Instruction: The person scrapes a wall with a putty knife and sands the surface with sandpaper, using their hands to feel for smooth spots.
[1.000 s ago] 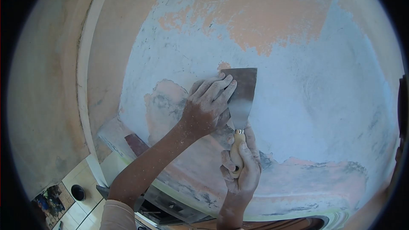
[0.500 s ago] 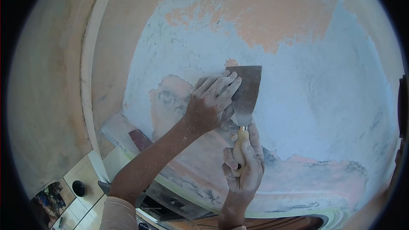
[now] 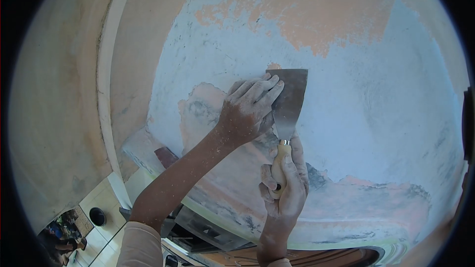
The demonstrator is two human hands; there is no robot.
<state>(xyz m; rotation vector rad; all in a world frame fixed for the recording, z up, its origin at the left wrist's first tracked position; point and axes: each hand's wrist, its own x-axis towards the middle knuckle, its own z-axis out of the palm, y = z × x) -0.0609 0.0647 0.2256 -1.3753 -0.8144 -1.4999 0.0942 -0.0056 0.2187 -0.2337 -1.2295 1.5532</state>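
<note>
My right hand (image 3: pixel 289 180) is wrapped round the pale handle of a wide putty knife (image 3: pixel 291 94). Its metal blade points up and lies close against the wall (image 3: pixel 341 109), which is coated in patchy white and pale blue over peach. The fingers of my left hand (image 3: pixel 250 109) are stretched out, with their tips resting on the left side of the blade; the thumb is hidden. A small bare peach spot (image 3: pixel 273 66) shows just above the blade's top left corner. White dust covers both hands.
A dark red block (image 3: pixel 166 157) sits on the ledge left of my forearm. A pale vertical strip (image 3: pixel 105 69) runs along the left wall. Below are floor tiles (image 3: pixel 94 240), a dark round container (image 3: pixel 97 216) and part of a person (image 3: pixel 64 244).
The wall, hands and putty knife have shifted slightly together in view. Blade and hands keep nearly the same place on the wall. More of a person shows at lower left.
</note>
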